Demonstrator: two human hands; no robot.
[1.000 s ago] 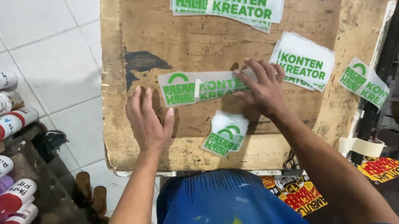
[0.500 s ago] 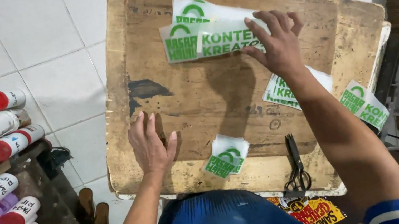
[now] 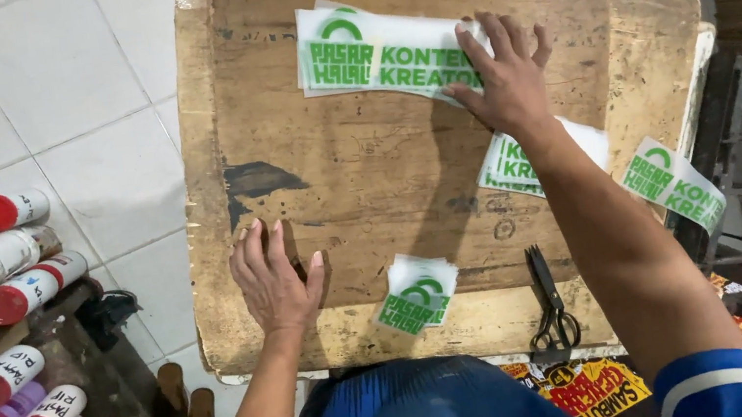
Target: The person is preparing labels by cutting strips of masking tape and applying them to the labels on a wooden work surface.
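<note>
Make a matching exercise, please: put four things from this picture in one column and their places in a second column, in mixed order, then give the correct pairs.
Things:
1. black metal scissors
2. red-capped white spray cans
3. right hand
4. left hand

Places:
A. flat on the bare worn wooden board, near its front left part
B. on the long white sticker with green print, at the board's far side
C. at the board's near edge, right of the small green-and-white sticker stack
D. piled beside the board, at the picture's left

Pairs: 1-C, 2-D, 3-B, 4-A
</note>
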